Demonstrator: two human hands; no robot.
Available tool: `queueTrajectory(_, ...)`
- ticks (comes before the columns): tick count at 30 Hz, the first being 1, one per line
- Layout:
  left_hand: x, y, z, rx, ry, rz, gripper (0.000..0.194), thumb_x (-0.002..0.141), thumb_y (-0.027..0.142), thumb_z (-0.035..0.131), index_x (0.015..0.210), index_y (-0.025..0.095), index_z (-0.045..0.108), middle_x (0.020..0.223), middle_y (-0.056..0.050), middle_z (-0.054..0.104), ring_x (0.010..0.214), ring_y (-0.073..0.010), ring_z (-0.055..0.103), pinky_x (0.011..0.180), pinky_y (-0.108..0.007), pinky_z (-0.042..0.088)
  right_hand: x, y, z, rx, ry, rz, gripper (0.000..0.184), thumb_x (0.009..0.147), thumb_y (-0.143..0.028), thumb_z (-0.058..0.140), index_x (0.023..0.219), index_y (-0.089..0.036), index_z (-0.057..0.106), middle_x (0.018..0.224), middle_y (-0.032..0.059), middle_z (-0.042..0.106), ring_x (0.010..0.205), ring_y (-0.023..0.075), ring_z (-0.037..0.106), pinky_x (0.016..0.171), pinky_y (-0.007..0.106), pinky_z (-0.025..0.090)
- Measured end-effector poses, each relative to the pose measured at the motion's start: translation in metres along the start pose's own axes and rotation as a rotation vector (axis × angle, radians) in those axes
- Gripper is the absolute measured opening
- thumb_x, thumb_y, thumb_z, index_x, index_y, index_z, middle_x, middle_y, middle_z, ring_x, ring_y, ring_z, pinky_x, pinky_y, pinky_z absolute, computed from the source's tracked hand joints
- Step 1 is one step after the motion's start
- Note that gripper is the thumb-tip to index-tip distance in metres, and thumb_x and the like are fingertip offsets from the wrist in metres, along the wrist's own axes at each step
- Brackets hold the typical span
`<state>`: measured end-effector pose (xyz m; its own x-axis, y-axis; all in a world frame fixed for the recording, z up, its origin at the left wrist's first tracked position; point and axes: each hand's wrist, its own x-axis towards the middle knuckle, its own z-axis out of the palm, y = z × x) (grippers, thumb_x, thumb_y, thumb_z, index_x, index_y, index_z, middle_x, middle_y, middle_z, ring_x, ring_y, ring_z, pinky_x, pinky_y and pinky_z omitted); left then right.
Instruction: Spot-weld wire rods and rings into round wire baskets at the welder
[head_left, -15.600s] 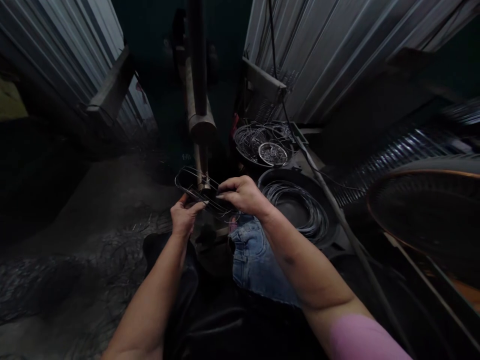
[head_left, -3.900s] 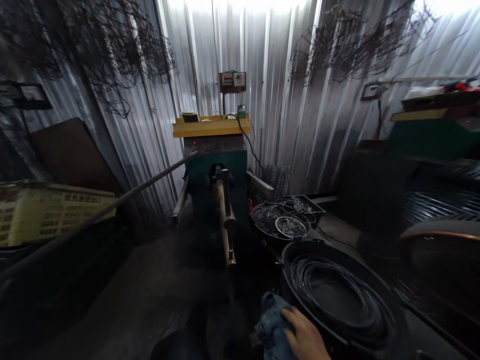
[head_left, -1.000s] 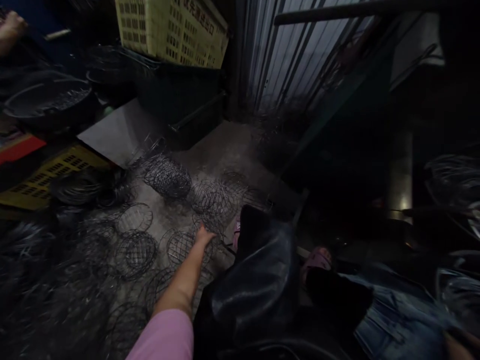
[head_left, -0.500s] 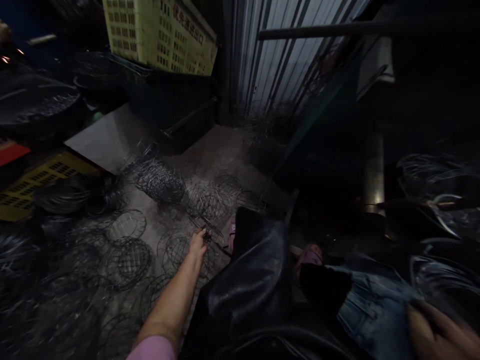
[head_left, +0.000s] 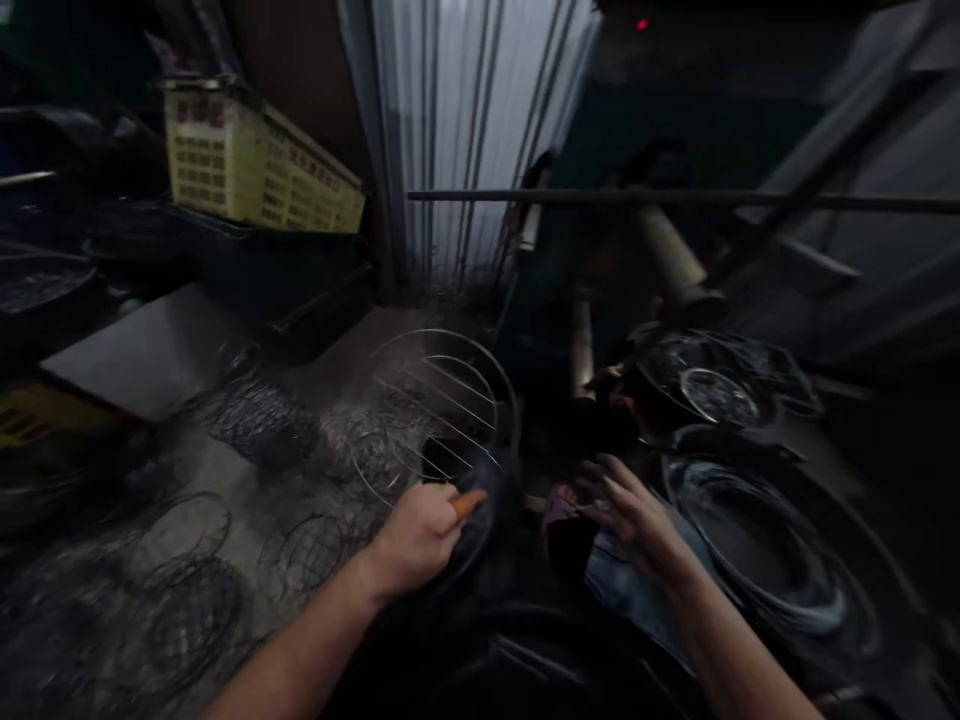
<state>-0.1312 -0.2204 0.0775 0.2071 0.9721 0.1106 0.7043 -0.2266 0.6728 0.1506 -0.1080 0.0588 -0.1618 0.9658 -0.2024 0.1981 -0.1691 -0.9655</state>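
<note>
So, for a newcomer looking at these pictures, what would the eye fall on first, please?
The large round wire frame stands out at the centre, just beyond the left hand, which holds an orange handle. To the right, coiled wire lies in a black basin. Dark wire baskets cover the floor at left.

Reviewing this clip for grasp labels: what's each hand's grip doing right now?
Left hand: closed, holding an orange-handled tool against a round wire frame.
Right hand: open, fingers spread, holding nothing visible.
</note>
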Motion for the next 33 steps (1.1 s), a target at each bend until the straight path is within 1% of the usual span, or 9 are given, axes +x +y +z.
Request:
queueTrajectory(1, 0.001, 0.016, 0.001, 0.109, -0.07, 0.088, 0.03, 0.093, 0.036, 0.042, 0.103, 0.022, 0.067, 0.072, -0.003, 0.057, 0.065, -0.0142, 0.051, 0.064, -0.027, 0.037, -0.002, -0.009, 0.008, 0.217, -0.109, 0.109, 0.062, 0.07, -0.055, 0.064, 0.123, -0.026, 0.047, 0.13, 0.0132, 0.054, 0.114, 0.033, 0.056, 0.081, 0.048, 0.051)
queueTrajectory(3, 0.001, 0.039, 0.005, 0.213, -0.172, 0.207, 0.03, 0.094, 0.038, 0.04, 0.104, 0.023, 0.064, 0.073, -0.003, 0.057, 0.066, -0.0149, 0.051, 0.065, -0.029, 0.037, -0.005, -0.022, 0.016, 0.496, -0.269, 0.182, 0.057, 0.067, -0.045, 0.07, 0.116, -0.026, 0.049, 0.124, 0.012, 0.058, 0.108, 0.0334, 0.06, 0.076, 0.049, 0.053)
queueTrajectory(6, 0.001, 0.053, 0.011, 0.156, -0.264, 0.223, 0.031, 0.097, 0.034, 0.034, 0.106, 0.022, 0.06, 0.075, -0.002, 0.057, 0.067, -0.0132, 0.051, 0.067, -0.028, 0.036, -0.013, -0.026, 0.011, 0.64, -0.3, 0.168, 0.05, 0.064, -0.027, 0.073, 0.108, -0.023, 0.051, 0.106, 0.009, 0.066, 0.098, 0.0306, 0.064, 0.071, 0.043, 0.054)
queueTrajectory(8, 0.002, 0.055, 0.013, 0.166, -0.263, 0.213, 0.03, 0.098, 0.032, 0.033, 0.102, 0.021, 0.061, 0.074, -0.001, 0.057, 0.066, -0.0123, 0.051, 0.065, -0.028, 0.034, -0.02, -0.022, 0.004, 0.684, -0.303, 0.191, 0.049, 0.066, -0.027, 0.072, 0.109, -0.023, 0.05, 0.1, 0.0074, 0.066, 0.096, 0.0292, 0.065, 0.069, 0.042, 0.055)
queueTrajectory(11, 0.002, 0.057, 0.02, 0.326, -0.197, 0.277, 0.031, 0.097, 0.029, 0.035, 0.086, 0.02, 0.062, 0.068, -0.001, 0.056, 0.059, -0.012, 0.047, 0.059, -0.031, 0.028, -0.029, -0.014, -0.002, 0.697, -0.265, 0.258, 0.046, 0.068, -0.032, 0.073, 0.108, -0.023, 0.05, 0.096, 0.005, 0.066, 0.088, 0.0256, 0.066, 0.064, 0.038, 0.056)
queueTrajectory(15, 0.0, 0.06, 0.036, 0.462, -0.164, 0.363, 0.035, 0.097, 0.024, 0.036, 0.071, 0.017, 0.057, 0.063, -0.002, 0.055, 0.056, -0.0123, 0.044, 0.056, -0.032, 0.023, -0.034, -0.008, -0.001, 0.591, -0.126, 0.271, 0.046, 0.061, -0.02, 0.075, 0.102, -0.02, 0.054, 0.086, 0.0033, 0.065, 0.073, 0.0206, 0.066, 0.053, 0.028, 0.053)
queueTrajectory(24, 0.006, 0.063, 0.038, 0.447, -0.194, 0.38, 0.031, 0.096, 0.025, 0.04, 0.072, 0.018, 0.059, 0.063, -0.002, 0.055, 0.058, -0.0123, 0.043, 0.056, -0.032, 0.024, -0.038, -0.004, -0.009, 0.595, -0.12, 0.223, 0.043, 0.056, -0.013, 0.069, 0.097, -0.019, 0.058, 0.09, 0.005, 0.066, 0.073, 0.0218, 0.067, 0.052, 0.028, 0.055)
queueTrajectory(30, 0.013, 0.07, 0.022, 0.469, -0.193, 0.416, 0.023, 0.096, 0.024, 0.041, 0.1, 0.02, 0.063, 0.074, -0.003, 0.059, 0.07, -0.0155, 0.05, 0.064, -0.032, 0.033, -0.034, -0.004, -0.019, 0.601, -0.109, 0.236, 0.045, 0.057, -0.014, 0.07, 0.099, -0.019, 0.057, 0.086, 0.0037, 0.066, 0.072, 0.0212, 0.067, 0.052, 0.028, 0.054)
queueTrajectory(33, 0.02, 0.064, 0.012, 0.375, -0.146, 0.48, 0.025, 0.094, 0.025, 0.044, 0.109, 0.022, 0.063, 0.079, -0.004, 0.064, 0.077, -0.0173, 0.056, 0.077, -0.037, 0.039, -0.035, -0.003, -0.03, 0.586, -0.115, 0.257, 0.041, 0.063, -0.028, 0.074, 0.099, -0.018, 0.057, 0.084, 0.005, 0.066, 0.068, 0.0214, 0.068, 0.049, 0.027, 0.053)
